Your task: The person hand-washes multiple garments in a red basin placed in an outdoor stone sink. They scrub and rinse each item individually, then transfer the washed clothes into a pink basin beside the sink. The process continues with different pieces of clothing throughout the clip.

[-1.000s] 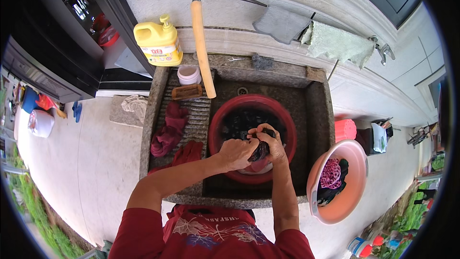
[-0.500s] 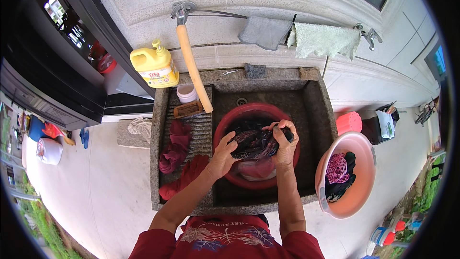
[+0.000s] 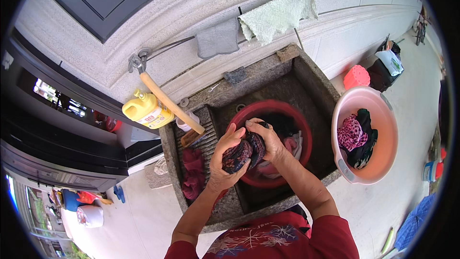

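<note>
The person wears a deep red shirt with short, loose sleeves of the same plain red, the left sleeve cut off by the picture's lower edge, the right sleeve wide and smooth at its opening; across the chest runs a print of spiky, branching leaves, some drawn in white lines, others in a bluish purple; a short row of pale lettering sits beside them, small and slanted; both forearms are bare from sleeve to wrist; the left hand and the right hand are bare too, five-fingered and ungloved.
</note>
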A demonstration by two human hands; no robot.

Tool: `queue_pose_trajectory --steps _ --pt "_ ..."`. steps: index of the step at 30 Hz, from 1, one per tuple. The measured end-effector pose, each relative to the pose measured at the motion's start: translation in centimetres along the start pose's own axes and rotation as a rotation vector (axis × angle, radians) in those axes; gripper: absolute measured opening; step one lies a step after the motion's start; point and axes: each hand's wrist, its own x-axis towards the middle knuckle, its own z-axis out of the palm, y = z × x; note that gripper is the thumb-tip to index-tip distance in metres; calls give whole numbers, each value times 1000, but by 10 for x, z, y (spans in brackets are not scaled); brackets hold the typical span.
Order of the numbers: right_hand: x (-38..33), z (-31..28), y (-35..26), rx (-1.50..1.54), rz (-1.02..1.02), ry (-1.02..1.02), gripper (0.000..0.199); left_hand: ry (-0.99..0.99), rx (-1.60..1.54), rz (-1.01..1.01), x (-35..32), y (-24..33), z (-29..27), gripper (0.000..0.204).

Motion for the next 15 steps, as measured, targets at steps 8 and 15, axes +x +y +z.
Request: queue_pose_trajectory --steps 8,15 --pt "-3 15 -28 -250 132 -266 11 -530 -42 280 37 24 -5 40" --pt "6 -11 -18 -551 114 -289 13 -724 126 401 16 3 10 26"
